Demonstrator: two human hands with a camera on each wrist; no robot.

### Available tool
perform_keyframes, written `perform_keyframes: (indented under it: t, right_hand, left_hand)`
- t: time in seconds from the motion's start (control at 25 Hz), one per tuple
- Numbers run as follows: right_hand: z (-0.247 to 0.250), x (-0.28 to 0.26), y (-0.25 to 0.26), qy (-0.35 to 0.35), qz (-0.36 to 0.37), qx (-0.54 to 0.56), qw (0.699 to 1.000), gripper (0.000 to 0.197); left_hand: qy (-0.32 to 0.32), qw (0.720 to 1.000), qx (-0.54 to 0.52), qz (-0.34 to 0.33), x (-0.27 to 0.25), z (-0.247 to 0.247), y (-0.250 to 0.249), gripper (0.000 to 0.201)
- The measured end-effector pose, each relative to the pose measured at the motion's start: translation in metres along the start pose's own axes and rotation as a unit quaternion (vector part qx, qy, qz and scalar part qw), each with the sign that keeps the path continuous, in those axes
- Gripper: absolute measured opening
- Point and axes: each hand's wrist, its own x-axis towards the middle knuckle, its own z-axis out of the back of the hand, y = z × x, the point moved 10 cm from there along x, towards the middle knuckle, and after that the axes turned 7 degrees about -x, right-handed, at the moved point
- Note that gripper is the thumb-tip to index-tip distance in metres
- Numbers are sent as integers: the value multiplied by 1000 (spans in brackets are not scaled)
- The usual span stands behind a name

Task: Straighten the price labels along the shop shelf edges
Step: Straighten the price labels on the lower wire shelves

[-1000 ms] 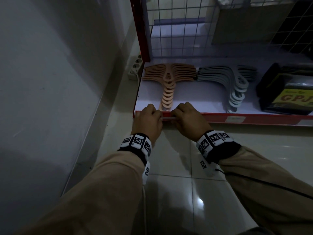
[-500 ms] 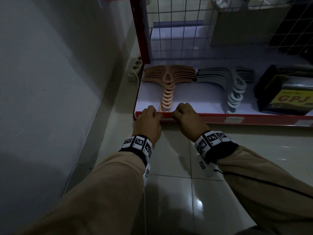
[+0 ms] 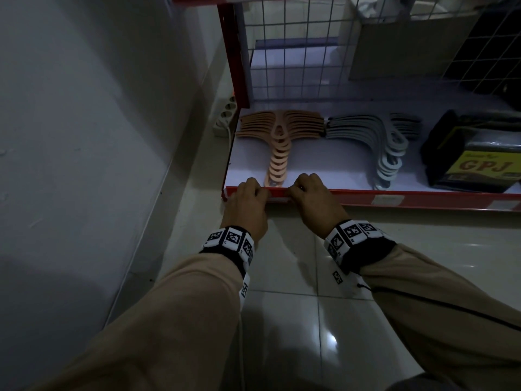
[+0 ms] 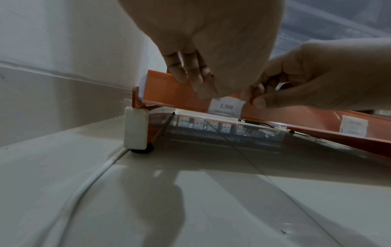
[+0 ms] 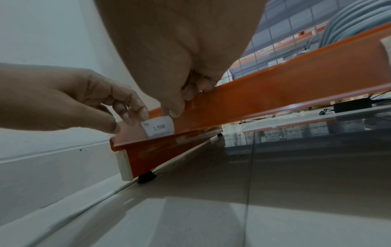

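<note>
Both hands are working the 1.500 price label (image 4: 226,107) near the shelf edge's (image 3: 423,197) left corner: left hand (image 3: 248,206) and right hand (image 3: 315,204) are curling fingers over the rim, thumbs pinching the label's ends. Next, I judge, it is needing levelling.

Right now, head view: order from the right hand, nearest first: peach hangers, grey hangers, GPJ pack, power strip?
From the right hand:
1. peach hangers, just behind it, slightly left.
2. grey hangers, behind, to the right.
3. power strip at the far left and GPJ pack at the far right: too close to call.
</note>
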Motion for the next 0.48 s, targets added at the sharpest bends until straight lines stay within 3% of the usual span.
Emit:
perform_keyframes:
  t: [0.2, 0.48]
  right_hand:
    - [1, -3, -7, -26, -16, 40, 999, 46]
    - [6, -11, -20, -74, -31, 49, 996, 39]
  left_hand:
    - [-10, 997, -71, 25, -1, 2, 6, 45]
    - [-29, 996, -84, 12, -5, 8, 5, 37]
